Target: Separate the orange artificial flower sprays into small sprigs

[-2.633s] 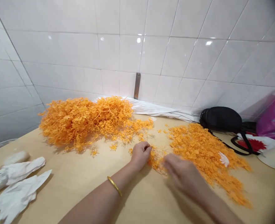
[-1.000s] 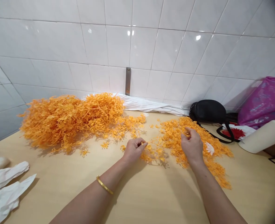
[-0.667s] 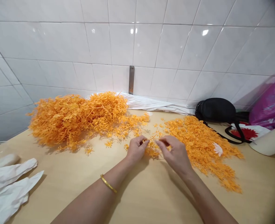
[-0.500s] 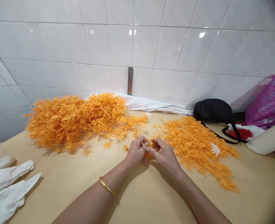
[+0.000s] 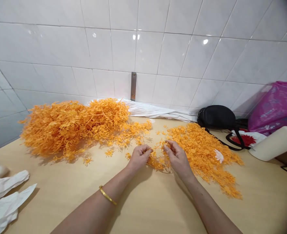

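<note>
My left hand (image 5: 139, 157) pinches the thin stem end of an orange artificial flower sprig (image 5: 157, 160) over the middle of the table. At the sprig's other side, the fingers of my right hand (image 5: 178, 158) are closed on one of its small flowers. Several little blossoms hang from the sprig between my hands. A tall tangled heap of orange sprigs (image 5: 72, 128) lies to the left. Close to my right hand spreads a flatter pile of loose orange flowers (image 5: 206, 152), with one white flower (image 5: 218, 156) on top.
A black pouch (image 5: 216, 117) with a strap, a pink plastic bag (image 5: 275, 105) and a cream cylinder (image 5: 273, 143) stand at the right. White cloth (image 5: 158, 112) runs along the tiled wall. White gloves (image 5: 8, 198) lie at the left edge of the wooden table (image 5: 72, 195).
My hands have moved apart, the right one going right, so the sprig between them shows more fully. The view has shifted slightly.
</note>
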Demonstrator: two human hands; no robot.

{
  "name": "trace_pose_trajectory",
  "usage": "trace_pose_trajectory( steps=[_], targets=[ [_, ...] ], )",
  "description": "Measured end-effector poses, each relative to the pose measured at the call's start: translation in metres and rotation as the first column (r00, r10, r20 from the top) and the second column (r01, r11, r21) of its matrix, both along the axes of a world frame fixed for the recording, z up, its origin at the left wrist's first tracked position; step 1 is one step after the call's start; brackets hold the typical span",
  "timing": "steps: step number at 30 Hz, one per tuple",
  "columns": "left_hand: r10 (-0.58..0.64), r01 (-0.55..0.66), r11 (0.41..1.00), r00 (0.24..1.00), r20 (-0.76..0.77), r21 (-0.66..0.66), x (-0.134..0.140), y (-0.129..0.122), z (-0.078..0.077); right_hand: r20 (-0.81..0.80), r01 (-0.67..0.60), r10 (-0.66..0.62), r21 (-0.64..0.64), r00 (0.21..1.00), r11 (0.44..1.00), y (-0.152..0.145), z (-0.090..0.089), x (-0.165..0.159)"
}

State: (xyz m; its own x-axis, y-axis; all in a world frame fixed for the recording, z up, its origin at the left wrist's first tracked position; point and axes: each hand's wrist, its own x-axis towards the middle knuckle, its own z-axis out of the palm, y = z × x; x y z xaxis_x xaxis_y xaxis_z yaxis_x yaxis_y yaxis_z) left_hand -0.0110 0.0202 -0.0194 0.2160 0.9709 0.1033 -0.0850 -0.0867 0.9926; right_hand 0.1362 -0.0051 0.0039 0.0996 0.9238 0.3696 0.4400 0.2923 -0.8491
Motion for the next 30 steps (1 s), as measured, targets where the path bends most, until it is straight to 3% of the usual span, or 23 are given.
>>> trace_pose_trajectory(
  steps=[5,9,12,15,20,25,30],
  targets=[
    [-0.072,0.075,0.995,0.996,0.053,-0.062,-0.006,-0.001,0.007,-0.019,-0.155,0.155,-0.033,0.988,0.987,-0.005,-0.001,-0.008],
    [-0.056,0.06,0.994,0.997,0.047,-0.09,-0.004,-0.001,0.006,-0.221,-0.285,0.257,-0.104,0.941,0.953,-0.004,-0.001,-0.01],
    [-0.028,0.035,0.995,0.996,0.081,-0.095,-0.002,-0.002,0.005,-0.437,-0.301,0.208,-0.154,0.875,0.941,0.001,-0.005,-0.009],
    [-0.055,0.064,0.991,0.995,0.078,-0.115,-0.001,-0.003,0.007,-0.539,-0.319,0.164,-0.209,0.826,0.924,0.004,-0.006,-0.007],
    [-0.161,0.183,0.966,0.978,0.13,-0.184,-0.004,-0.003,0.01,-0.543,-0.407,0.199,-0.295,0.816,0.865,-0.002,-0.002,-0.01],
    [-0.055,0.055,0.998,0.998,-0.004,-0.038,-0.003,-0.003,0.015,-0.562,-0.464,0.244,-0.289,0.791,0.837,-0.006,-0.004,-0.012],
    [-0.065,0.058,0.997,0.988,-0.142,-0.051,-0.004,-0.003,0.014,-0.554,-0.419,0.197,-0.308,0.809,0.854,-0.003,-0.01,-0.011]
  ],
)
